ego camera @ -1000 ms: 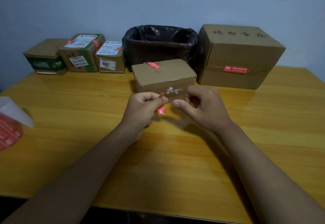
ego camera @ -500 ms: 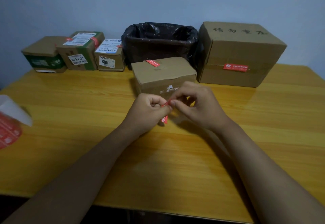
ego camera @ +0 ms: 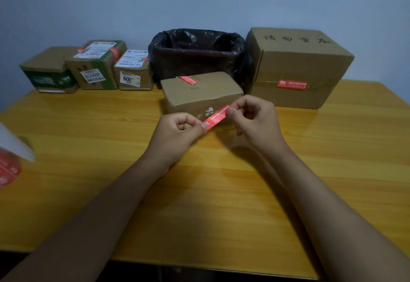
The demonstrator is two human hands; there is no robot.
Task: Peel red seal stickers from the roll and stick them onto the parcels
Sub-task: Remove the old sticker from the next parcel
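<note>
At the surface's left edge lies the sticker roll (ego camera: 7, 168), partly out of view. Along the far edge stand three small parcels (ego camera: 93, 66), a black-lined bin (ego camera: 195, 53) and a large parcel (ego camera: 297, 66) already bearing a seal. Near the middle, the left hand (ego camera: 177, 135) pinches one end of a red seal sticker (ego camera: 217, 117) and the right hand (ego camera: 255, 120) pinches the other, stretching it flat just before the small parcel (ego camera: 199, 95). Best to keep it taut, lay it across the flap seam, and press outward from the centre.
</note>
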